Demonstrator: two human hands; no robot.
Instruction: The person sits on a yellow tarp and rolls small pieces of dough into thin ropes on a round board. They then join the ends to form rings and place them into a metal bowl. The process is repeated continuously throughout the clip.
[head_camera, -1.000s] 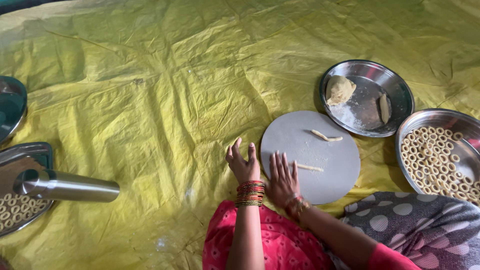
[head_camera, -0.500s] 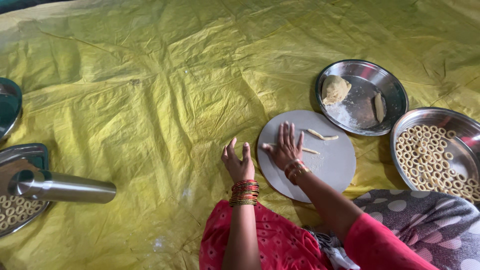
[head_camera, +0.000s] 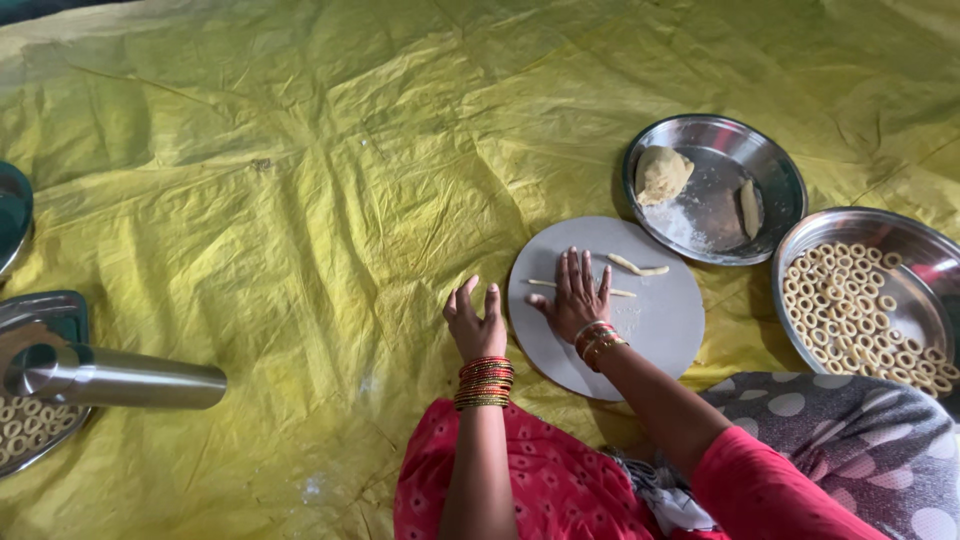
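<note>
Pressing flat on a thin dough strip (head_camera: 610, 291), the right hand (head_camera: 577, 297) lies open with its fingers spread on the round grey board (head_camera: 660, 330). The strip pokes out on both sides of the hand. Just left of it, the left hand (head_camera: 474, 322) is open too, fingers up a little, resting on the yellow sheet (head_camera: 300, 200) beside the board's edge. It holds nothing. Both wrists wear red and gold bangles (head_camera: 485, 383).

A bit past the right fingertips, another dough strip (head_camera: 638, 267) lies on the board. Farther up and to the right sits a steel plate (head_camera: 770, 175) with a dough ball (head_camera: 662, 174), some flour and a small piece. Right of the hand, a steel bowl (head_camera: 925, 250) is full of little dough rings (head_camera: 850, 310). Far off to the left lies a shiny metal tube (head_camera: 120, 378) over a tray (head_camera: 60, 310).
</note>
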